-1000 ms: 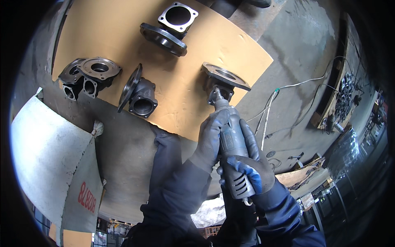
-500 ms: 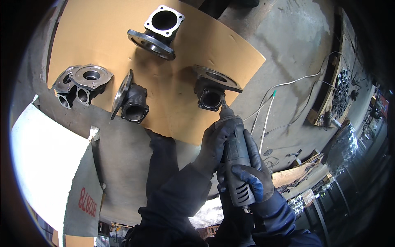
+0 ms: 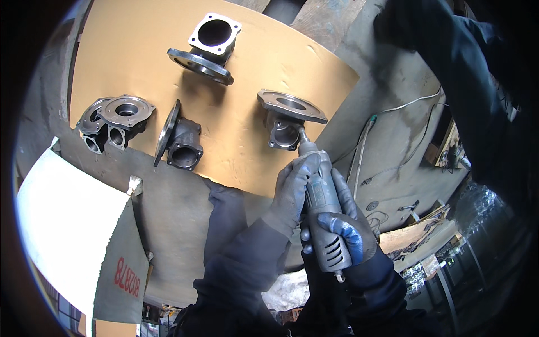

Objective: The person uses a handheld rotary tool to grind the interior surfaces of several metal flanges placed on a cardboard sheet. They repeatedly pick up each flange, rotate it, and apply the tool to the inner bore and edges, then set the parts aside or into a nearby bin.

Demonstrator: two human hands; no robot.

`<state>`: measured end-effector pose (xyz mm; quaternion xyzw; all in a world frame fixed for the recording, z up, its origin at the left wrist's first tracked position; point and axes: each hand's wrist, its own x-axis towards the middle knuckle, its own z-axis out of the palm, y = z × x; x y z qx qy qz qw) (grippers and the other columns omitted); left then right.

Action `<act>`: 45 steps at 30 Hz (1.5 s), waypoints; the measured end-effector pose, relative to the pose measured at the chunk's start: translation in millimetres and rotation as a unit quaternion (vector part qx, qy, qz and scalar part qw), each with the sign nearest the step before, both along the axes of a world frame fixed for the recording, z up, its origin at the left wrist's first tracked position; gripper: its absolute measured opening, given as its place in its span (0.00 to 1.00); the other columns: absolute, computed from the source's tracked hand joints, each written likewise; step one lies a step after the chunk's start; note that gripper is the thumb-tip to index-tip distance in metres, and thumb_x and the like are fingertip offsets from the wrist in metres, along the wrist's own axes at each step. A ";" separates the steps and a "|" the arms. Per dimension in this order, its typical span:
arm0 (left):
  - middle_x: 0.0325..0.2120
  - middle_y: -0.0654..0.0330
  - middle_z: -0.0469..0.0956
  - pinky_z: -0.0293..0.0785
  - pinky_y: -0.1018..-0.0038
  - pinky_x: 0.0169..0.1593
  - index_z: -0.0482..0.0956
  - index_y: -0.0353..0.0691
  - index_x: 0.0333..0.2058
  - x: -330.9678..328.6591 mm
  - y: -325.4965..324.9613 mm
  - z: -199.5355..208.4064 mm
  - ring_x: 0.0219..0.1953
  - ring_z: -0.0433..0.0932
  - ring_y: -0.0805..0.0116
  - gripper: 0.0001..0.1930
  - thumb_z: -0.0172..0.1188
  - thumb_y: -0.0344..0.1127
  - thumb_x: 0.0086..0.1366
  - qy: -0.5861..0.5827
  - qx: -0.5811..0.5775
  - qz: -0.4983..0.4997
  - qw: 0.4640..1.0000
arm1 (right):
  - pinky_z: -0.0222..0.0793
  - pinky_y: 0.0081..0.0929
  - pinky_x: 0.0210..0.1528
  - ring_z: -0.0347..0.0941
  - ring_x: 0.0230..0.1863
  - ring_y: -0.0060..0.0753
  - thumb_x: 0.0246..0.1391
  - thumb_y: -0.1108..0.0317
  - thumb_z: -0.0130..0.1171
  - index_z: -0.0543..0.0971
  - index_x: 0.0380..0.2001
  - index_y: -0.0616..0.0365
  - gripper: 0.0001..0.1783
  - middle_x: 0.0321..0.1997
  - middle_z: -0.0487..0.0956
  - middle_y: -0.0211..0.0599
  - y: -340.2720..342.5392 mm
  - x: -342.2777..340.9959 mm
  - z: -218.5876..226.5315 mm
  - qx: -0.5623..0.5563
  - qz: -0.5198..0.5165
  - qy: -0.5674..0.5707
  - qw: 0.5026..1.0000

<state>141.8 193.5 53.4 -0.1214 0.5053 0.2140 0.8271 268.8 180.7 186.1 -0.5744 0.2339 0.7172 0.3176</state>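
Both my hands, in dark gloves with blue patches, grip a grey electric die grinder. My left hand wraps around its front end, while my right hand closes on the rear body near the vent slots. The grinder's tip meets the rim of the small square flange on a dark metal flanged pipe casting. That casting lies at the right of a brown cardboard sheet. Its wide round flange faces up. I cannot see whether the tip is spinning.
Similar castings stand on the cardboard: one far back, one nearer, and two overlapping at left. A white-topped panel rises at left. Cables cross the floor at right. Another person's dark-clothed leg is at upper right.
A person has come into view at the upper right, covering part of the floor and the parts there. The view has shifted slightly. My hands keep their grip, grinder tip at the same small flange.
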 end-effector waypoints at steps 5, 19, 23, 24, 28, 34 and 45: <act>0.47 0.57 0.84 0.86 0.65 0.53 0.76 0.36 0.62 -6.8 -14.0 6.9 0.46 0.86 0.68 0.24 0.71 0.40 0.75 -0.049 0.046 -0.033 0.997 | 0.89 0.50 0.39 0.86 0.42 0.55 0.57 0.75 0.67 0.38 0.88 0.28 0.67 0.60 0.77 0.63 -40.4 2.4 -1.3 0.046 0.004 -0.002 0.999; 0.59 0.41 0.81 0.80 0.59 0.66 0.65 0.26 0.71 -8.9 -28.7 21.3 0.60 0.84 0.53 0.41 0.77 0.36 0.68 0.207 0.420 -0.331 0.819 | 0.91 0.51 0.41 0.86 0.45 0.56 0.52 0.71 0.79 0.40 0.87 0.25 0.73 0.62 0.76 0.56 -148.8 -4.4 -52.4 0.129 -0.213 -0.039 0.968; 0.59 0.41 0.82 0.79 0.57 0.67 0.70 0.26 0.68 -16.6 10.0 22.7 0.61 0.84 0.45 0.35 0.75 0.34 0.68 0.412 0.604 -0.298 0.614 | 0.92 0.49 0.40 0.86 0.45 0.56 0.58 0.72 0.74 0.42 0.87 0.28 0.66 0.65 0.74 0.62 -155.6 2.2 -59.9 0.171 -0.279 -0.059 0.943; 0.59 0.42 0.82 0.79 0.57 0.67 0.70 0.26 0.68 -16.6 21.6 17.8 0.61 0.84 0.45 0.35 0.75 0.34 0.68 0.451 0.638 -0.284 0.556 | 0.92 0.49 0.40 0.86 0.45 0.56 0.58 0.72 0.73 0.42 0.87 0.28 0.66 0.65 0.74 0.63 -155.8 4.4 -60.8 0.171 -0.286 -0.059 0.941; 0.56 0.43 0.83 0.80 0.58 0.62 0.70 0.25 0.67 -7.5 60.8 -21.5 0.58 0.84 0.47 0.34 0.74 0.37 0.70 0.592 0.572 -0.219 0.523 | 0.93 0.48 0.40 0.87 0.48 0.49 0.53 0.72 0.77 0.34 0.88 0.31 0.75 0.65 0.75 0.55 -150.6 8.1 -68.6 0.166 -0.273 -0.050 0.946; 0.48 0.47 0.87 0.82 0.63 0.51 0.79 0.27 0.60 24.3 74.6 -66.3 0.48 0.86 0.57 0.27 0.68 0.46 0.76 0.417 0.248 -0.147 0.862 | 0.93 0.47 0.41 0.87 0.47 0.47 0.54 0.70 0.78 0.34 0.88 0.31 0.75 0.64 0.76 0.54 -144.4 6.9 -69.3 0.155 -0.281 -0.047 0.946; 0.31 0.44 0.85 0.79 0.49 0.53 0.85 0.35 0.33 17.9 127.0 -39.6 0.41 0.85 0.39 0.13 0.61 0.41 0.65 0.409 0.523 -0.612 0.429 | 0.94 0.52 0.41 0.88 0.46 0.56 0.58 0.76 0.72 0.38 0.87 0.25 0.69 0.68 0.73 0.63 -171.6 10.1 -90.0 0.152 -0.329 0.041 0.931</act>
